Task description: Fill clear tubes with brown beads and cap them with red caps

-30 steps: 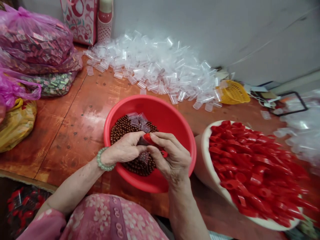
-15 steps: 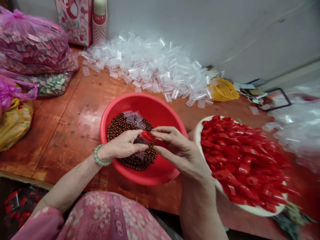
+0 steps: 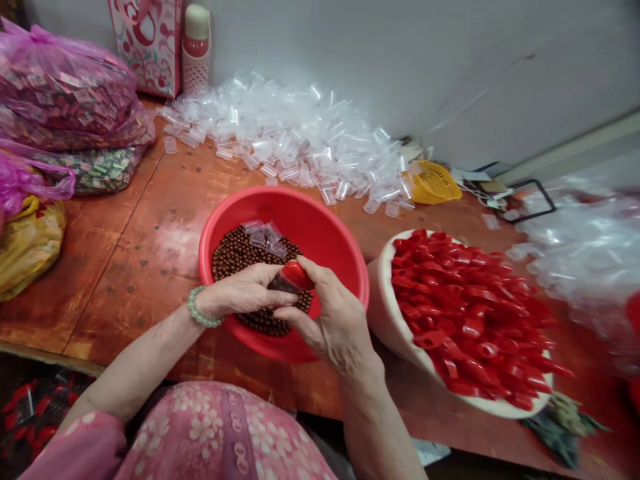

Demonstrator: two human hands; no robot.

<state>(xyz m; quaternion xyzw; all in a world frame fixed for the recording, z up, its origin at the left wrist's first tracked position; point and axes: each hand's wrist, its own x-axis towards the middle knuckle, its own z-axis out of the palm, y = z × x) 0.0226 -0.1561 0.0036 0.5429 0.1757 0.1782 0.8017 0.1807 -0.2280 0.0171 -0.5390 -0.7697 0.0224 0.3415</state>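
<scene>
My left hand point(image 3: 245, 288), with a green bead bracelet at the wrist, grips a small clear plastic container point(image 3: 284, 280) with dark contents. A red plastic cap point(image 3: 296, 269) sits at the container's right end. My right hand point(image 3: 337, 313) closes round that end, its fingers against the cap and its thumb lower down. Both hands are over a red basin point(image 3: 325, 230). Inside it lie many brown beads point(image 3: 231, 250), with several clear containers point(image 3: 264, 235) on top. My fingers hide part of the container.
To the right stands a white tub point(image 3: 387, 293) heaped with red plastic caps point(image 3: 470, 313). Loose clear containers point(image 3: 300, 140) are piled along the wall beside a yellow basket point(image 3: 435, 183). Filled plastic bags point(image 3: 65, 87) are stacked at left, near a flask point(image 3: 196, 53).
My right hand has moved in and left, its fingers now pressed against the red cap and container. The view has shifted slightly. My left hand keeps its hold.
</scene>
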